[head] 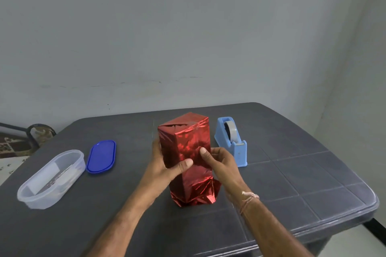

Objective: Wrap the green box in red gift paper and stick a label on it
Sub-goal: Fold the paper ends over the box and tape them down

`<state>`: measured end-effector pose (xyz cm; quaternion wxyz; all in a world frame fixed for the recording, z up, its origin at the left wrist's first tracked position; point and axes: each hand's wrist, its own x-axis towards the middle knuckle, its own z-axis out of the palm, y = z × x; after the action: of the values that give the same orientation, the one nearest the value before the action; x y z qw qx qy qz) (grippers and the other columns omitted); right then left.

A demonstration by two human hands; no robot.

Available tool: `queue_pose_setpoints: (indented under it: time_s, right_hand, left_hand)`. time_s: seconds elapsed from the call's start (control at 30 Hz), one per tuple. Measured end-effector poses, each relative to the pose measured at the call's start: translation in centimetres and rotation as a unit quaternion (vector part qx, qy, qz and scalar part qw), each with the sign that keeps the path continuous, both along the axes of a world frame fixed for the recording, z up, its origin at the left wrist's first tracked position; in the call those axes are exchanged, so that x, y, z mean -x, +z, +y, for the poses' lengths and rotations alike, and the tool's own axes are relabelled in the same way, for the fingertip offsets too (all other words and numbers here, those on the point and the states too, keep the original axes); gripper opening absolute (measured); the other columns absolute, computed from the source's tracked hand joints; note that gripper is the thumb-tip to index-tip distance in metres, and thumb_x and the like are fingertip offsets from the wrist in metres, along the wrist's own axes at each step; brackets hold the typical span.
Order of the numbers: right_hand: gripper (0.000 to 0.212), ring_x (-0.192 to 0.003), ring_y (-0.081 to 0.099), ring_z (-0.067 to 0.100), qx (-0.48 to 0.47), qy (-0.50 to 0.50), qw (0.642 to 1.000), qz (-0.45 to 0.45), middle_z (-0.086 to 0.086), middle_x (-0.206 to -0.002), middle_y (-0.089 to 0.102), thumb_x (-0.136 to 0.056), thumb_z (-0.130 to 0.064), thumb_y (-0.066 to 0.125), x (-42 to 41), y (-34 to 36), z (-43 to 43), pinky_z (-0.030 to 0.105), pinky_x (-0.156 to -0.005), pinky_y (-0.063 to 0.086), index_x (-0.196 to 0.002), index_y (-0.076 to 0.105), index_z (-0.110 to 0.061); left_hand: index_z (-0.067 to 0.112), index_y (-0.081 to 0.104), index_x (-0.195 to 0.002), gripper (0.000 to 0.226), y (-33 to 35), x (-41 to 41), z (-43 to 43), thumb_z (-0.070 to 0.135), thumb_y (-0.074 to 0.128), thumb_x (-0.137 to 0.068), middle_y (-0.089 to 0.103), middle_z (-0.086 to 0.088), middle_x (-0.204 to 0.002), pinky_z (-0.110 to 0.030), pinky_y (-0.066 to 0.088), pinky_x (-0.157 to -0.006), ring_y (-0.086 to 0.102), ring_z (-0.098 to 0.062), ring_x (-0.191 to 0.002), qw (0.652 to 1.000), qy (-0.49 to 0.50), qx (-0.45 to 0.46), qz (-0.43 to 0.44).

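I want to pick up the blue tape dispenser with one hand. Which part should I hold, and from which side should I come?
Probably best to grip the tape dispenser across its two flat side walls at the tall rear part, coming from above. The roll sits in the open top slot, and the low near end carries the cutter, so keep fingers off that end. The wrapped box stands close on its left, so approach from the right.

Both forearms are bare, no sleeves showing, and a thin pale thread band (249, 199) (frayed, loosely knotted) circles the wrist behind the right grip (222, 162).
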<state>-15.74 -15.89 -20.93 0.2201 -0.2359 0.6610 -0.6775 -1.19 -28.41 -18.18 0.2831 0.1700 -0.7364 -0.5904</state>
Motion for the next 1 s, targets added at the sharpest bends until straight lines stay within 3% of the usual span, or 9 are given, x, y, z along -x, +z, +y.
queue_pose_setpoints:
  time_s: [0.13, 0.2, 0.3, 0.4, 0.53, 0.6, 0.77, 0.9, 1.0]
  right_hand:
    - [0.054, -0.090, 0.074, 0.018, -0.028, 0.023, 0.999, 0.025, 0.004, -0.094, 0.078, -0.072, -0.051, 0.087, 0.5, 0.5, 0.1, 0.036, -0.088, 0.058, -0.101, 0.065, -0.012]
    - [0.052, -0.085, 0.070, 0.017, -0.042, 0.045, 0.998, 0.031, 0.012, -0.097, 0.075, -0.074, -0.053, 0.085, 0.9, 1.3, 0.3, 0.032, -0.079, 0.054, -0.100, 0.064, -0.013]
    - [0.049, -0.088, 0.069, 0.022, -0.032, 0.087, 0.996, -0.019, 0.019, -0.102, 0.071, -0.074, -0.051, 0.085, 1.4, 2.2, 0.7, 0.047, -0.088, 0.057, -0.105, 0.067, -0.017]
    - [0.041, -0.084, 0.070, 0.026, 0.001, 0.126, 0.984, -0.124, 0.013, -0.099, 0.072, -0.084, -0.033, 0.081, 1.6, 2.9, 1.2, 0.044, -0.081, 0.060, -0.116, 0.067, -0.012]
    - [0.027, -0.086, 0.073, 0.028, 0.004, 0.148, 0.967, -0.208, 0.014, -0.101, 0.075, -0.093, -0.023, 0.071, 1.4, 3.3, 1.9, 0.046, -0.089, 0.059, -0.117, 0.071, -0.012]
    - [0.020, -0.086, 0.076, 0.025, 0.001, 0.133, 0.967, -0.219, 0.013, -0.101, 0.078, -0.096, -0.029, 0.068, 1.2, 3.4, 1.8, 0.045, -0.086, 0.058, -0.106, 0.079, -0.016]
    - [0.062, -0.096, 0.075, 0.034, 0.052, 0.137, 0.952, -0.269, 0.017, -0.112, 0.075, -0.096, -0.063, 0.044, 1.8, 3.3, 1.8, 0.052, -0.086, 0.057, -0.106, 0.080, -0.013]
    - [0.076, -0.089, 0.074, 0.041, 0.115, 0.236, 0.920, -0.290, 0.023, -0.129, 0.064, -0.096, -0.071, 0.027, 2.7, 3.4, 2.1, 0.027, -0.052, 0.060, -0.132, 0.068, -0.018]
    - [0.076, -0.087, 0.074, 0.040, 0.139, 0.264, 0.906, -0.301, 0.020, -0.128, 0.060, -0.096, -0.069, 0.032, 3.3, 3.2, 2.0, 0.023, -0.050, 0.059, -0.138, 0.062, -0.013]
  left_hand:
    - [0.025, 0.057, -0.125, 0.049, -0.4, 1.2, -0.7, 0.030, 0.082, -0.083, 0.074, 0.001, -0.114, -0.027, 0.058, -0.087, 0.072, -0.016, -0.107, 0.991, 0.104, -0.072, 0.046]
    - [0.030, 0.055, -0.122, 0.047, 0.5, 1.7, -1.0, 0.042, 0.079, -0.084, 0.074, -0.001, -0.115, -0.038, 0.059, -0.092, 0.072, -0.017, -0.105, 0.986, 0.115, -0.109, 0.045]
    - [0.032, 0.054, -0.123, 0.049, 1.4, 2.0, -1.4, 0.055, 0.073, -0.085, 0.074, -0.001, -0.113, -0.037, 0.063, -0.073, 0.075, -0.019, -0.097, 0.977, 0.117, -0.178, 0.015]
    - [0.040, 0.046, -0.133, 0.063, 1.1, 1.9, -2.1, 0.069, 0.067, -0.081, 0.073, 0.000, -0.119, -0.050, 0.063, -0.083, 0.074, -0.023, -0.103, 0.972, 0.069, -0.223, -0.013]
    - [0.058, 0.034, -0.148, 0.083, -0.1, 1.5, -2.8, 0.082, 0.063, -0.075, 0.029, 0.008, -0.166, -0.035, 0.060, -0.082, 0.047, -0.019, -0.142, 0.977, 0.013, -0.214, -0.017]
    - [0.060, 0.041, -0.146, 0.071, -1.0, 1.0, -2.9, 0.076, 0.063, -0.080, 0.012, 0.012, -0.171, -0.027, 0.058, -0.085, 0.036, -0.015, -0.149, 0.978, -0.019, -0.207, 0.003]
    - [0.035, 0.049, -0.148, 0.055, -1.0, -0.4, -3.2, 0.041, 0.057, -0.094, 0.063, -0.001, -0.142, -0.041, 0.060, -0.093, 0.065, -0.021, -0.124, 0.953, -0.100, -0.285, 0.019]
    - [0.008, 0.046, -0.149, 0.064, -0.1, -1.7, -4.3, -0.004, 0.070, -0.091, 0.061, -0.018, -0.142, -0.042, 0.060, -0.094, 0.068, -0.031, -0.115, 0.934, -0.152, -0.322, 0.016]
    - [0.006, 0.056, -0.138, 0.107, 0.4, -2.2, -4.3, 0.028, 0.104, -0.046, 0.065, -0.010, -0.134, -0.036, 0.062, -0.087, 0.073, -0.026, -0.102, 0.955, -0.164, -0.248, -0.010]
